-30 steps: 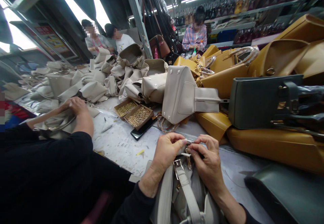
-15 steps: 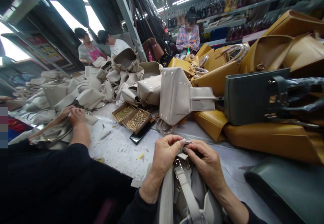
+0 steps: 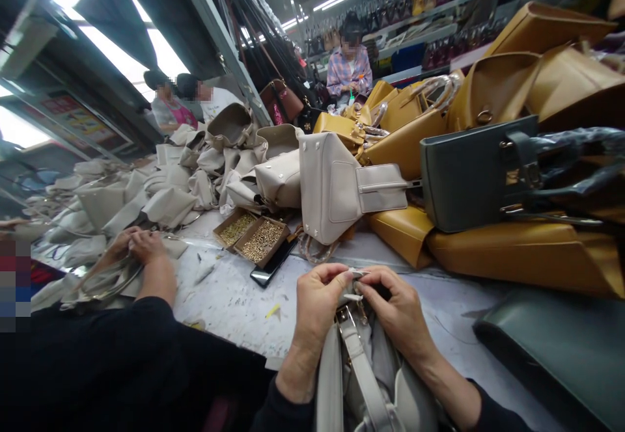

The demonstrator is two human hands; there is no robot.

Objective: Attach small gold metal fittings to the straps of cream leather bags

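Note:
A light grey handbag (image 3: 364, 370) lies below my hands at the bottom of the view, its buckled strap running toward me. My left hand (image 3: 315, 302) pinches a small pale piece at the far end of the bag between thumb and forefinger. From the other side my right hand (image 3: 393, 308) pinches the same pale piece (image 3: 357, 273), the fingertips almost meeting. What exactly the piece is stays partly hidden by the fingers. Just in front of the hands lies the white worktable (image 3: 234, 308).
Two small boxes (image 3: 263, 242) of gold-coloured metal parts sit beside a phone (image 3: 266, 274). Beyond stand a pale bag (image 3: 325, 185), mustard bags (image 3: 517, 250) and a dark green bag (image 3: 469, 178). A co-worker's hands (image 3: 141, 246) work on a grey bag at left. Dark green material (image 3: 561, 347) lies at right.
The view has swung slightly, shifting the background bags left. Both my hands keep their pinch on the pale piece with hardly any movement.

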